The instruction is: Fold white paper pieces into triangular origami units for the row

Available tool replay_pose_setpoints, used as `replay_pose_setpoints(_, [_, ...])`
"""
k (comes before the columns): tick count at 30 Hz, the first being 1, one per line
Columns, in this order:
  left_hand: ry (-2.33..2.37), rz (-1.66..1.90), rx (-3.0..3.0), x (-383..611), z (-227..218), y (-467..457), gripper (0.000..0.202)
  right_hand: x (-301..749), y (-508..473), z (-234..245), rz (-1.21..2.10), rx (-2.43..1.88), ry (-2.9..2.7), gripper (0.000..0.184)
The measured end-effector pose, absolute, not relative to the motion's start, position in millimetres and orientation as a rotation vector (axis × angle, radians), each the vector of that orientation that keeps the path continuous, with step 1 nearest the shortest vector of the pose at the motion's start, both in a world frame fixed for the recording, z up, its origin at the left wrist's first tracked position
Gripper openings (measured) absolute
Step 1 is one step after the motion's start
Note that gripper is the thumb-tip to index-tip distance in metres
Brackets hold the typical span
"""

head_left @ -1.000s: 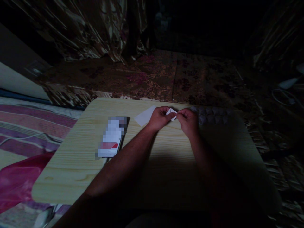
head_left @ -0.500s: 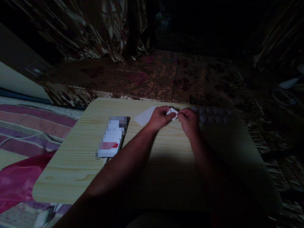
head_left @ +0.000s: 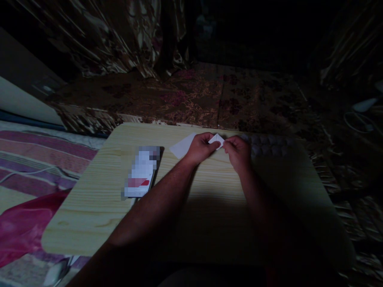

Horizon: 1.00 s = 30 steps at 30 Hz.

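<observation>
A small folded piece of white paper (head_left: 216, 139) is held between my two hands above the far part of the wooden table. My left hand (head_left: 201, 148) grips its left side, with the thumb lying across the front. At its right corner my right hand (head_left: 238, 151) pinches the paper between thumb and fingertips. A crease line shows near the top of the folded paper. Partly behind my left hand, a flat sheet of white paper (head_left: 181, 146) lies on the table.
A phone with a lit, blurred screen (head_left: 139, 171) lies left of my forearm on the table (head_left: 89, 199). Beyond my right hand sits a dark bumpy tray (head_left: 271, 145). Patterned cloth (head_left: 191, 93) covers the surface behind. Pink fabric (head_left: 26, 223) lies at the left.
The folded paper has turned slightly in my fingers and now shows a pointed top with a crease. Both hands stay in nearly the same place.
</observation>
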<state>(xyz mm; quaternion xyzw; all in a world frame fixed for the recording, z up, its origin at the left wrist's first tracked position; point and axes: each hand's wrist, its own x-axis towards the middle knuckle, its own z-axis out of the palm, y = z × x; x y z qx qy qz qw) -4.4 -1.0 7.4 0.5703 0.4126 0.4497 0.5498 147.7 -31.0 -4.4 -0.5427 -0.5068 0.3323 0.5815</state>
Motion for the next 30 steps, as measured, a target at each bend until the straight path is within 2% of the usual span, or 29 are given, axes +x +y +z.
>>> replay_pose_setpoints(30, [0.971, 1.053, 1.405, -3.8, 0.3, 0.2, 0.026, 148.1, -31.9, -6.5, 0.800, -1.287, -1.239, 0.015])
